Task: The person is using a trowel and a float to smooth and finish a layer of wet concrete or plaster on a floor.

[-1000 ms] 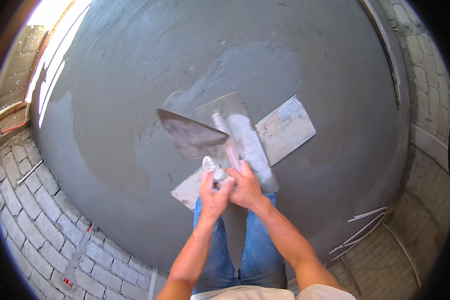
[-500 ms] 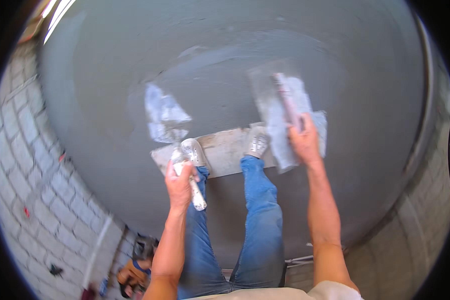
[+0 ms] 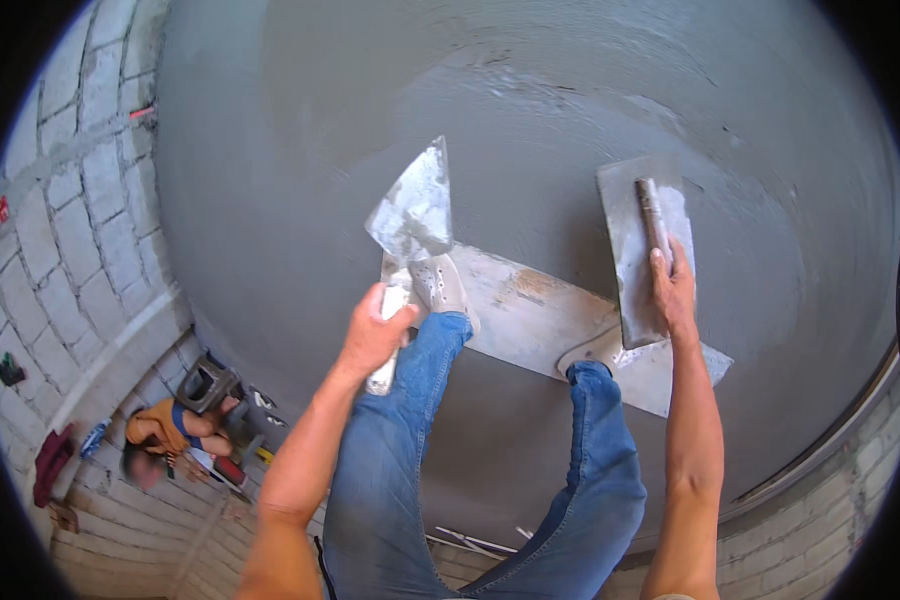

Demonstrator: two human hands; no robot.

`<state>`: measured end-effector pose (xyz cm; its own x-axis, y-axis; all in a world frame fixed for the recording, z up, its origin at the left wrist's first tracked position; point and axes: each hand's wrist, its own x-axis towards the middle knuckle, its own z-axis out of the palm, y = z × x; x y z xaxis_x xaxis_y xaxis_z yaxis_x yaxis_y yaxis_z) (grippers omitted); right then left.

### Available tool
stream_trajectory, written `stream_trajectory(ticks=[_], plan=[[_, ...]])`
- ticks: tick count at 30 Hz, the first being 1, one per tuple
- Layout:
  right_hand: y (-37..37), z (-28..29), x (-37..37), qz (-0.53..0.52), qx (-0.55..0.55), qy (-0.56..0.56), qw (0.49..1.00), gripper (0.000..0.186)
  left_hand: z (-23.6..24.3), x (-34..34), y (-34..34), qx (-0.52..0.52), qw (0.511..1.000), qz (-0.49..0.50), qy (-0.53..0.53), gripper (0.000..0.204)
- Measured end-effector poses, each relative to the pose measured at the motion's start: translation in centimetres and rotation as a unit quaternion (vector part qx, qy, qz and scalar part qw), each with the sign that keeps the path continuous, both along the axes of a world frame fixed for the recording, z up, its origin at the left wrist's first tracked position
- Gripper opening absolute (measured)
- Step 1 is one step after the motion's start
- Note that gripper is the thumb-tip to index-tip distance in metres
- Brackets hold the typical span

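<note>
My left hand (image 3: 375, 335) is wrapped round the pale, splattered handle of a brick trowel (image 3: 417, 205). Its pointed blade, smeared with grey mortar, reaches forward past my left shoe. My right hand (image 3: 675, 290) grips the bar handle of a rectangular finishing trowel (image 3: 630, 220). That trowel's flat blade is over the smooth grey mortar surface (image 3: 320, 250), its near end by the board; contact with the surface is hard to judge. Both my shoes rest on a worn, mortar-stained board (image 3: 515, 310) lying on the mortar.
A block wall (image 3: 80, 220) runs along the left. At lower left a person (image 3: 165, 428) in an orange-brown top is near a dark container (image 3: 207, 382) and small scattered items. A dark red cloth (image 3: 52, 463) lies farther left. A pale edge strip (image 3: 820, 425) borders the mortar at right.
The view has turned, and the scene looks rotated. Both trowels have moved rightward in the picture. The brick trowel's tip now points up and slightly right. Both hands keep their grips.
</note>
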<state>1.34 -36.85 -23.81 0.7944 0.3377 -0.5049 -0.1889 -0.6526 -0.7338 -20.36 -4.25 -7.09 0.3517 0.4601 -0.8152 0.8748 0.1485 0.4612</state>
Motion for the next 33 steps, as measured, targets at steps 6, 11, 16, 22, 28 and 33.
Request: stream_trajectory(ticks=[6,11,16,22,28,33], plan=[[3.1,-8.4,-0.3,0.176,-0.025,0.100,0.979,0.045,-4.6,-3.6,2.0,0.066,0.998,0.013,0.020,0.023],[9.2,-14.6,-0.5,0.332,0.074,0.018,0.940,0.047,-10.0,-7.1,2.7,0.096,0.990,0.107,0.009,0.025],[13.1,-17.5,-1.6,0.382,0.118,-0.001,0.916,0.050,-15.2,-10.4,2.1,0.099,0.974,0.205,-0.019,0.028],[16.1,-18.4,2.7,0.445,0.104,-0.034,0.889,0.051,-24.8,-11.5,0.6,0.184,0.958,0.167,-0.145,0.036],[18.8,-15.1,-1.0,0.401,0.055,-0.411,0.817,0.028,-26.9,-9.8,0.5,0.305,0.916,0.135,-0.224,0.035],[23.4,-17.8,-11.7,0.555,0.174,-0.337,0.740,0.026,-24.2,-9.5,0.1,0.241,0.894,0.232,-0.298,0.033]])
